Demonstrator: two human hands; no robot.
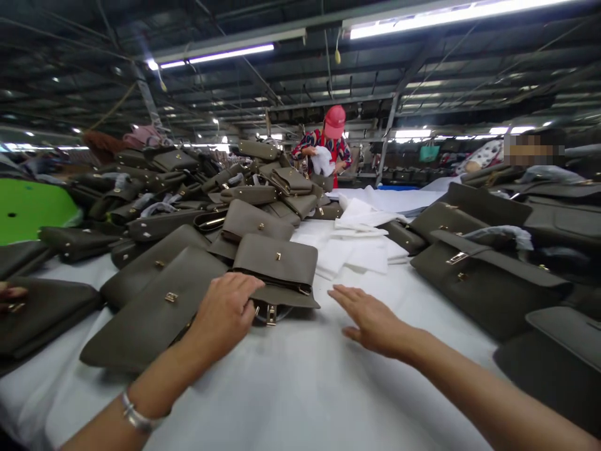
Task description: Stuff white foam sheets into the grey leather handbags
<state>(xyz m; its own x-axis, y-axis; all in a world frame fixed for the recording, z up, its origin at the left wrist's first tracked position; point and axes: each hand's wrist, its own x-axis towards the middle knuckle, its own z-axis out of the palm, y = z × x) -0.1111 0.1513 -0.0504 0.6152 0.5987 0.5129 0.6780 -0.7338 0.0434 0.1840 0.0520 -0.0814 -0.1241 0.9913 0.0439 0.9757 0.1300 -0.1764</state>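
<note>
The small bag (277, 258) lies on the white-covered table (300, 388) in front of me, its mouth turned my way and its flap (286, 295) spread out beneath. My left hand (228, 308) is at its left edge, fingers bent over the corner; I cannot tell whether they pinch it or just rest there. My right hand (370, 318) is free, fingers spread, just off the bag's right side.

I'd guess it is light, with fairly stiff walls, a looser flap and a smooth skin that could slide or mark. The side edges seem the best hold, clear of the metal.

It is dark olive-grey and boxy, with a small gold-coloured fitting (278, 256) on the front and a gold-coloured clasp (271, 315) at the flap's edge.
</note>
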